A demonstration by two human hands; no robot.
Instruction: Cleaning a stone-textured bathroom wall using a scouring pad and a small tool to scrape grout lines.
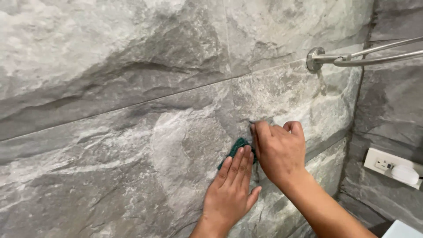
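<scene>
A grey stone-look tiled wall (132,110) fills the view. My left hand (231,189) lies flat against it, fingers together, pressing a green scouring pad (238,146) onto the tile; only the pad's upper edge shows above my fingertips. My right hand (278,152) is just to the right, fingers curled, pinching a small thin dark object (254,122) against the wall near a grout line. Most of that object is hidden by my fingers, so I cannot tell what it is.
A chrome towel rail (352,57) with a round wall mount sticks out at the upper right. On the side wall at the right is a white socket plate (387,165) with a white plug. A pale object corner (403,230) shows at the bottom right.
</scene>
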